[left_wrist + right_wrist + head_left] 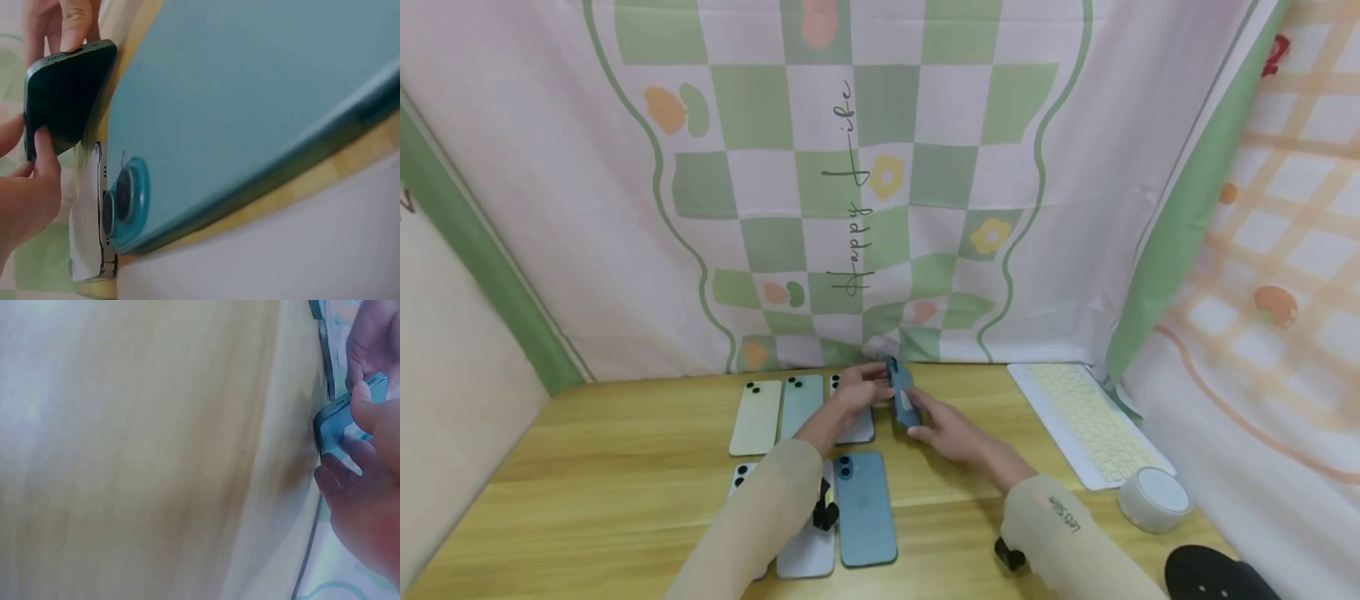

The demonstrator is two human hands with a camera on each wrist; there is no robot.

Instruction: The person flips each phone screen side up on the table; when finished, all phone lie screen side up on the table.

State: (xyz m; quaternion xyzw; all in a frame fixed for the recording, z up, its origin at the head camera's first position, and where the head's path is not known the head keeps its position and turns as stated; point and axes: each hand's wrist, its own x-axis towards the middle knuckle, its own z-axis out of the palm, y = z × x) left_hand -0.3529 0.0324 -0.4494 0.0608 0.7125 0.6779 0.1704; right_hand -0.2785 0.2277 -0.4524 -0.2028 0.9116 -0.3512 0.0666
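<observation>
One blue phone (905,400) tilts sideways over the table (647,467), its long axis running toward the curtain (895,283), camera end foremost. The right hand (951,429) grips its near end; the left hand (859,389) pinches its far part. The left sleeve (752,517) partly hides a pale phone (750,476).

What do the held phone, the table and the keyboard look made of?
Held phone: probably glass and metal; smooth dark face, faintly shiny edge. Table: wood or wood-look laminate, judging by its yellow-brown grain. Keyboard: likely matte plastic; white frame, pale yellow keys, no metallic shine.
</observation>
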